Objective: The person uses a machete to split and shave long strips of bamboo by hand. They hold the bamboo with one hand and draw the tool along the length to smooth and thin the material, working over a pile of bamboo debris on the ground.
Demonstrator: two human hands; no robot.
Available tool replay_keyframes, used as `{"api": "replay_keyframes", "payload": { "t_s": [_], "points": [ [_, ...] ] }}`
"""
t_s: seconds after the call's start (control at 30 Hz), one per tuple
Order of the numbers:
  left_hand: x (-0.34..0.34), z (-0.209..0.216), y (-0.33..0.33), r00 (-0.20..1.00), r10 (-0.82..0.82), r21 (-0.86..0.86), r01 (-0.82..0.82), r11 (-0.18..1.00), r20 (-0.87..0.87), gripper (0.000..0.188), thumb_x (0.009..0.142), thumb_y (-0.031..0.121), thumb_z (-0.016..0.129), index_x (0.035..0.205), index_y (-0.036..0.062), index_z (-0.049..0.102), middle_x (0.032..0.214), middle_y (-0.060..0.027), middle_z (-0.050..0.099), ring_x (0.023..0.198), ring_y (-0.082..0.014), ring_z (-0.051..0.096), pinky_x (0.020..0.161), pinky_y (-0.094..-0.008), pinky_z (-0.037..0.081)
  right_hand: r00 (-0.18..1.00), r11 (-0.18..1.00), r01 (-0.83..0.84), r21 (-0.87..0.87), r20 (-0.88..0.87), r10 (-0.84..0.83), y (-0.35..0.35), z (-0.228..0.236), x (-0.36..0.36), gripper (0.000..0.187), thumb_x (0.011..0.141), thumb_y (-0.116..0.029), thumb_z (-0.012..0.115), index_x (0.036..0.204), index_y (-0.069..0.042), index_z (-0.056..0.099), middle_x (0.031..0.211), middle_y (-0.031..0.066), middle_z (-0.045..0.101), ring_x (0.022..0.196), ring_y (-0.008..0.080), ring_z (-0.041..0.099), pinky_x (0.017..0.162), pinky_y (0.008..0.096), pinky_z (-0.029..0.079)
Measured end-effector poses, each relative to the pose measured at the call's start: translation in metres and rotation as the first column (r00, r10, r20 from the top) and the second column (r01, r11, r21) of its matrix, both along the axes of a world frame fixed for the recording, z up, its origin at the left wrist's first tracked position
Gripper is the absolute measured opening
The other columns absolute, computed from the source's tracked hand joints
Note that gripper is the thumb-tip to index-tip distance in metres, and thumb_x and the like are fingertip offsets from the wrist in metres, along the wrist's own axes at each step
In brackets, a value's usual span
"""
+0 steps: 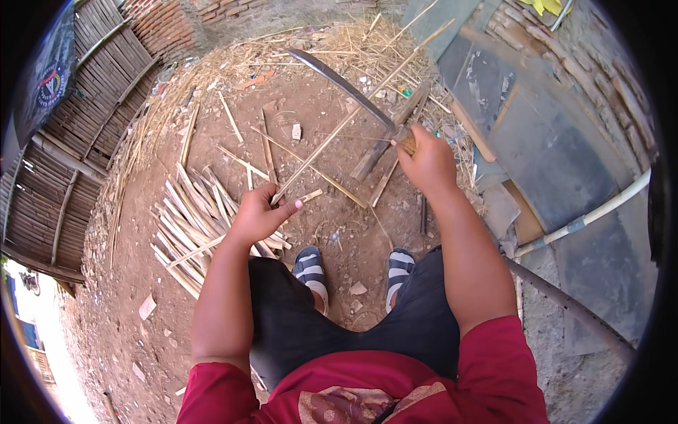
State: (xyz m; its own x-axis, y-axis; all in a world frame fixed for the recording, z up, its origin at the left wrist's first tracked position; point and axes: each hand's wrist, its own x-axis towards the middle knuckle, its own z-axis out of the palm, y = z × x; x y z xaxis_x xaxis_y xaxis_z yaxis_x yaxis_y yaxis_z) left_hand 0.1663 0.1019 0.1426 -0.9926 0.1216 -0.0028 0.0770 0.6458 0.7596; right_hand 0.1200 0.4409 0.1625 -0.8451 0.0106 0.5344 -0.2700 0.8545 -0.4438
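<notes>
A long, thin split wooden stick is gripped near its lower end in my left hand, whose thumb points out to the right. It slants up and away to the far right. In my right hand is the wooden handle of a sickle. Its long curved dark blade points to the far left and crosses the stick in this view; whether they touch I cannot tell. Beside my left forearm lies a pile of split sticks. A thick piece of wood rests on the ground left of my right hand.
Loose sticks are strewn over the dirt ground. Straw lies at the back near a brick wall. A bamboo wall stands left. Dark flat sheets and a pale pole are on the right.
</notes>
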Motion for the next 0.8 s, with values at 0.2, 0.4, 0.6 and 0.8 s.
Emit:
{"api": "replay_keyframes", "payload": {
  "t_s": [0.2, 0.4, 0.6, 0.8],
  "points": [
    [0.003, -0.004, 0.012, 0.999, -0.02, -0.063, 0.018, 0.998, -0.044, 0.047, 0.083, 0.037, 0.086, 0.075, 0.0002, 0.057, 0.062, -0.0025, 0.051, 0.059, -0.0115, 0.045, 0.055, -0.0344, 0.042, 0.942, 0.909, -0.323, 0.265, -0.001, 0.335, -0.042, -0.001, 0.021, 0.026, 0.076, -0.018, 0.077, 0.09, -0.01, 0.058, 0.082, 0.0117, 0.068, 0.083, 0.0366, 0.068, 0.072, 0.0489, 0.054],
    [0.009, 0.01, 0.017, 0.996, -0.008, -0.244, -0.014, 0.97, -0.087, 0.047, 0.081, 0.037, 0.086, 0.078, -0.0021, 0.059, 0.06, -0.0096, 0.053, 0.058, -0.0158, 0.046, 0.057, -0.0375, 0.044, 0.983, 0.981, -0.18, 0.073, 0.04, 0.178, -0.022, -0.009, 0.007, 0.03, 0.079, -0.023, 0.079, 0.093, -0.004, 0.06, 0.081, 0.0201, 0.066, 0.08, 0.0412, 0.067, 0.069, 0.0503, 0.053],
    [0.008, 0.012, 0.025, 0.994, 0.011, -0.27, -0.04, 0.962, -0.109, 0.046, 0.081, 0.035, 0.087, 0.078, -0.002, 0.061, 0.059, -0.0106, 0.054, 0.057, -0.0178, 0.047, 0.058, -0.0385, 0.045, 0.976, 0.98, -0.196, 0.038, 0.105, 0.191, -0.024, -0.011, 0.014, 0.026, 0.08, -0.021, 0.078, 0.094, -0.006, 0.063, 0.081, 0.0189, 0.067, 0.081, 0.0412, 0.068, 0.069, 0.0501, 0.053],
    [0.014, 0.011, 0.022, 0.987, -0.038, -0.194, 0.008, 0.981, -0.155, 0.045, 0.081, 0.032, 0.088, 0.076, -0.0024, 0.058, 0.062, -0.0075, 0.055, 0.059, -0.0146, 0.046, 0.056, -0.0365, 0.043, 0.93, 0.901, -0.366, 0.232, 0.057, 0.363, -0.033, 0.0, 0.025, 0.026, 0.08, -0.018, 0.076, 0.099, -0.007, 0.063, 0.084, 0.016, 0.068, 0.081, 0.0394, 0.068, 0.069, 0.0481, 0.052]
  ]
}}
